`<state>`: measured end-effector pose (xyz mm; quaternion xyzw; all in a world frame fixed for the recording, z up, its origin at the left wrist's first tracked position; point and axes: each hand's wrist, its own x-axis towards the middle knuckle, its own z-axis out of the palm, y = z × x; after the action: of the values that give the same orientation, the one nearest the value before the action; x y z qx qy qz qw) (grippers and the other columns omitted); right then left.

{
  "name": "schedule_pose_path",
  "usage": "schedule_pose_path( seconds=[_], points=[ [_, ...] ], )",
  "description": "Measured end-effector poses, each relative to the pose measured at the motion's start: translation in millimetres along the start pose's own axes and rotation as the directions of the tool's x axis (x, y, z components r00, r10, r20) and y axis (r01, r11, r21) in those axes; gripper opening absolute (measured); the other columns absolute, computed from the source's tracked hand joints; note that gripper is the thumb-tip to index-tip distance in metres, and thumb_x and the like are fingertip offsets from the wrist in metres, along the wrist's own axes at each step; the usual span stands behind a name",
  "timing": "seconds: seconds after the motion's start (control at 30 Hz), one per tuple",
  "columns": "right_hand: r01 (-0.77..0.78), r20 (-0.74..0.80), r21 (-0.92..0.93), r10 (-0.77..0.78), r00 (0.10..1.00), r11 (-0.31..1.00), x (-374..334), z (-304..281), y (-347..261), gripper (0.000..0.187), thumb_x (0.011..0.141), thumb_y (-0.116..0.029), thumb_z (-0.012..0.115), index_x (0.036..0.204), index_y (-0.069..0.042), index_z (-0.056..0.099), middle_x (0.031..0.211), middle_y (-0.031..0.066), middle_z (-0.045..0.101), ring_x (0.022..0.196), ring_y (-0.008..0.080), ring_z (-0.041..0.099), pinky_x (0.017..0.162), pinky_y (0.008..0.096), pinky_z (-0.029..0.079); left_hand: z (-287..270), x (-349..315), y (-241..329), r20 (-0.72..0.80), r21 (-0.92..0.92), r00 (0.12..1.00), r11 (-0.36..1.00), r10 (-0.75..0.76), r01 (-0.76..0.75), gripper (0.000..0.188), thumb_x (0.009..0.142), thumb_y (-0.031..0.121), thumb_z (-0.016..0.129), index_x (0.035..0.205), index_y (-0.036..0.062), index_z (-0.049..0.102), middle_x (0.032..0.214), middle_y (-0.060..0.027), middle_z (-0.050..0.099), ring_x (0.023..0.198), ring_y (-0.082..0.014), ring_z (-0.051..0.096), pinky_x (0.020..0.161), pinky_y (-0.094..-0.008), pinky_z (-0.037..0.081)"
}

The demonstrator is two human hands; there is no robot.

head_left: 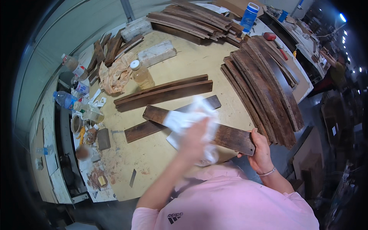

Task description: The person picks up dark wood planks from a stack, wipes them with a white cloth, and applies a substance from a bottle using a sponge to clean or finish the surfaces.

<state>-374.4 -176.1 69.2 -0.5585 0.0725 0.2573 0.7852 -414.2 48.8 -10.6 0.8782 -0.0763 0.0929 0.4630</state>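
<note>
A dark brown wooden slat (234, 138) slants across the front of the table, with a small hole at its right end. My right hand (262, 152) grips that end, thumb on top and fingers underneath. My left hand (193, 141), smeared by motion, presses a white cloth (182, 119) onto the slat's middle. Beneath, a second brown slat (142, 131) crosses it on the tabletop. Farther back, two narrow wooden strips (165, 94) stand side by side on edge.
Stacked brown boards (264, 84) fill the table's right side, with more boards (188, 23) at the back. A capped jar (143, 76), crumpled cloth (115, 74) and whitish block (156, 53) stand back left. Several bottles line the left edge. A red-headed mallet (270, 36) lies far right.
</note>
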Motion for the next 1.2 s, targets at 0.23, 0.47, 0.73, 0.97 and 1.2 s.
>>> schedule_pose_path(
  seconds=[0.23,0.47,0.73,0.97,1.2],
  points=[
    [-0.072,0.011,0.02,0.072,0.997,0.997,10.7,-5.4,7.8,0.032,0.099,-0.03,0.052,0.1,0.0,0.06,0.09,0.0099,0.067,0.073,0.0168,0.066,0.05,0.03,0.055,12.4,-0.1,38.7,0.082,0.105,0.979,0.975,0.187,-0.195,0.058,0.088,0.02,0.063,0.139,-0.0003,0.044,0.146,-0.02,0.042,0.135,-0.0304,0.042,0.111,-0.0429,0.033],
    [-0.042,-0.049,0.034,0.043,0.998,0.999,-9.9,-31.9,5.1,0.031,0.096,-0.025,0.055,0.095,0.005,0.062,0.082,0.0136,0.066,0.062,0.0209,0.066,0.046,0.0326,0.055,-40.3,-40.4,-108.3,-0.233,0.275,0.939,0.909,-0.253,0.313,0.05,0.093,0.015,0.05,0.141,0.0012,0.044,0.143,-0.0199,0.046,0.128,-0.0362,0.049,0.107,-0.0422,0.039],
    [-0.028,-0.014,-0.026,0.027,1.0,0.999,-7.9,-55.8,-18.1,0.041,0.093,-0.033,0.06,0.102,0.007,0.063,0.08,0.0138,0.067,0.059,0.0227,0.067,0.043,0.0307,0.054,-124.2,-82.2,-96.3,-0.583,-0.746,0.376,0.658,-0.72,0.103,0.034,0.104,0.024,0.042,0.104,-0.0044,0.06,0.088,-0.0075,0.063,0.083,-0.0157,0.06,0.076,-0.0306,0.049],
    [0.579,0.503,-0.621,-0.298,0.811,0.528,-3.0,8.4,-42.0,0.032,0.066,0.001,0.075,0.099,0.0,0.072,0.092,0.0102,0.067,0.084,0.0237,0.064,0.075,0.0296,0.05,-27.3,-0.7,89.6,-0.075,-0.147,0.943,0.932,0.323,-0.331,0.063,0.075,0.012,0.073,0.132,-0.0023,0.05,0.136,-0.0241,0.049,0.118,-0.0396,0.054,0.101,-0.0479,0.043],
    [0.933,0.893,-0.36,-0.284,0.35,0.019,-0.3,16.8,-47.5,0.041,0.06,0.003,0.069,0.1,-0.006,0.071,0.098,0.0068,0.071,0.078,0.025,0.063,0.065,0.0323,0.053,-50.7,-37.2,-8.8,-0.141,0.411,0.95,0.889,0.28,-0.201,0.036,0.077,0.006,0.065,0.112,-0.0008,0.063,0.114,-0.0146,0.066,0.104,-0.0286,0.065,0.091,-0.0397,0.05]
  ],
)
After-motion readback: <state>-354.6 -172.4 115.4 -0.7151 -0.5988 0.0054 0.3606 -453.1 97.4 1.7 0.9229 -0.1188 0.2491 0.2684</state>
